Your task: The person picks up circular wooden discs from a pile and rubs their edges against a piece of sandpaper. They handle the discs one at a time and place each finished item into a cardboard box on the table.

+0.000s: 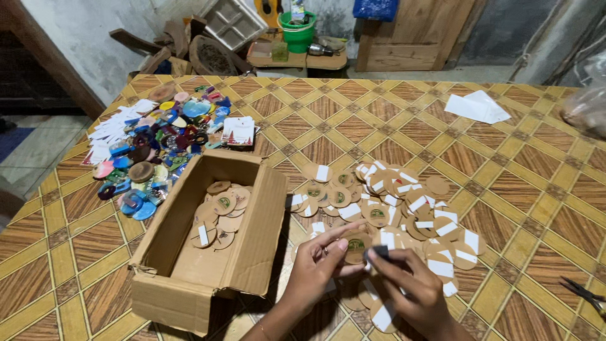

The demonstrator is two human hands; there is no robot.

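Pinching a round brown disc (355,245) with a green emblem, our left hand (315,268) holds it above the table (517,189), beside the cardboard box (208,252). Our right hand (410,290) presses a small dark piece (380,252) against its edge, fingers closed.

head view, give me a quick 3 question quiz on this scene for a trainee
1. True or false: the cardboard box already holds some round wooden discs.
2. Which hand holds a disc with a green mark up? A) left hand B) right hand C) neither
3. In a few words: where does the heap of colourful pieces lie relative to the box?

Key
1. True: several discs lie at its far end.
2. A: the left fingers pinch the held disc; the right hand presses a small dark thing beside it.
3. Beyond the box, toward the table's far left corner.
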